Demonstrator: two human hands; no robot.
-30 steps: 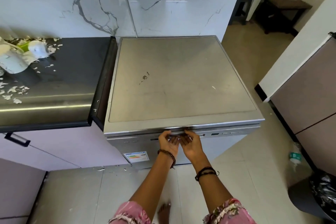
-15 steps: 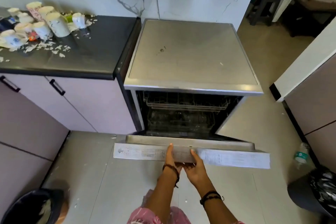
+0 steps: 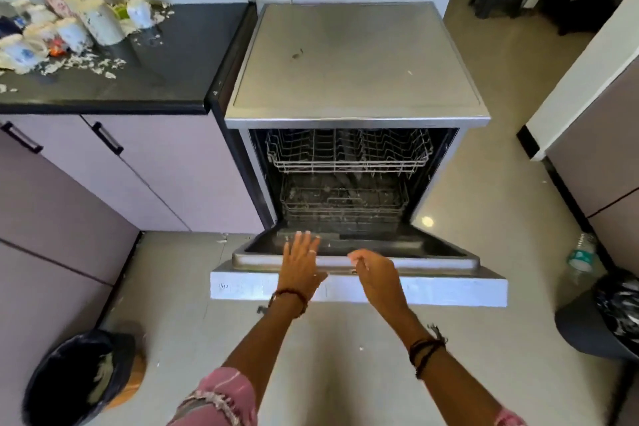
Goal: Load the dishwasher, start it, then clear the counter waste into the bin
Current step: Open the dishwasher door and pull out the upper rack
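The steel dishwasher stands open, its door lowered almost flat toward me. Inside, the upper wire rack and the lower rack hold no dishes. My left hand hovers over the door's near edge with fingers spread and straight. My right hand is beside it above the door edge, fingers loosely bent, holding nothing. Several white mugs stand among scattered white scraps at the far left of the black counter.
A black-lined bin stands on the floor at lower left; a second dark bin sits at the right edge. A plastic bottle stands by the right-hand cabinet. Pink cabinet doors with black handles run under the counter.
The dishwasher door went from shut to fully lowered. Both hands let go of its edge and now float just above it. The view pulled back, showing the racks and the left bin.
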